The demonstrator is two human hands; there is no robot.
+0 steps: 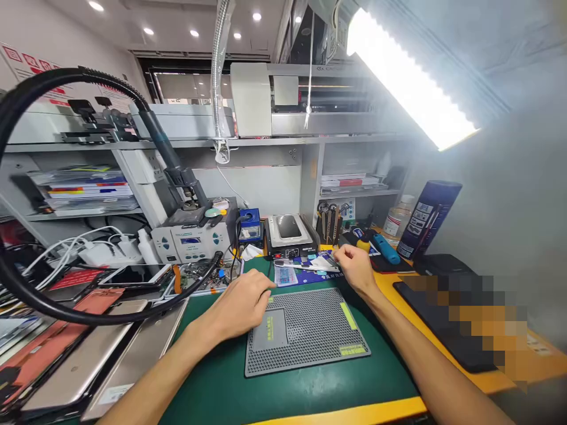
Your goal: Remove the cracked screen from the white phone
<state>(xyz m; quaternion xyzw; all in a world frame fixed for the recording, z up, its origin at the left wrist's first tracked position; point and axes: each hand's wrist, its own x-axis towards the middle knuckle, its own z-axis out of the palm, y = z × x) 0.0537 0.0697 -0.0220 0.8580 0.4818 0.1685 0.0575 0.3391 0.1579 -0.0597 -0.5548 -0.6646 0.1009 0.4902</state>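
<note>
Grey and bumpy, the small mat (310, 321) lies flat on a green mat (283, 392) that covers the tabletop (376, 411) in front of me. My left hand (243, 298) is over its far left corner, palm down, with the fingers close together and pointing right. I cannot tell if it touches the mat or has something under it. My right hand (354, 265) is past the far right corner, with its fingers bent in and the tips close to the thumb. I cannot tell if it pinches anything.

Between my hands, a white stick (305, 266) lies across a blue sheet (316, 277) behind the grey mat. Farther back, a phone (287, 226) rests on a box with a white top (271, 237). On my left are shiny flat phone and tablet parts (82, 369), and a black hose (66, 319) loops over them. Up high on my right, a bright lamp (407, 82) shines.
</note>
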